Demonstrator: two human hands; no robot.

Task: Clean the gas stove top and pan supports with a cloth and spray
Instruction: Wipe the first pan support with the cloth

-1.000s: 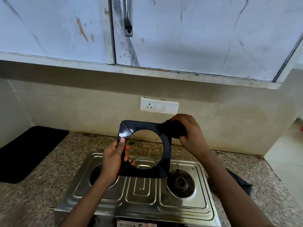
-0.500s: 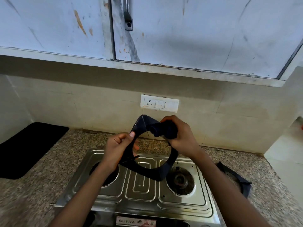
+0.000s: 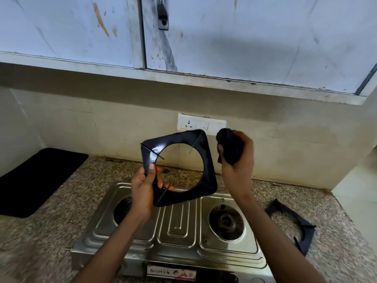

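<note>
On the far left a black mat [image 3: 34, 180] lies on the speckled counter [image 3: 67, 217], and the edge of the picture cuts part of it off. The left hand [image 3: 143, 188] comes next. It pinches the left side of a black pan support [image 3: 208, 160], with the thumb on the front and the fingers behind, so most of the fingers are hidden. The pan support is a square frame with a big round hole, held up in the air and tilted over the steel gas stove [image 3: 173, 227]. The left burner hole [image 3: 122, 209] is partly hidden by the left hand and arm. A label on the front of the stove reads "SURYA", and the small marks next to it are too small to read. On the wall behind sits a white socket plate [image 3: 201, 124]. The right hand [image 3: 237, 158] is curled tight around a dark cloth [image 3: 230, 148], bunched into a ball, just beside the pan support but not touching it. The right burner [image 3: 226, 219] is bare. A second pan support [image 3: 295, 225] lies on the counter to the right of the stove, and the right arm hides part of it.
</note>
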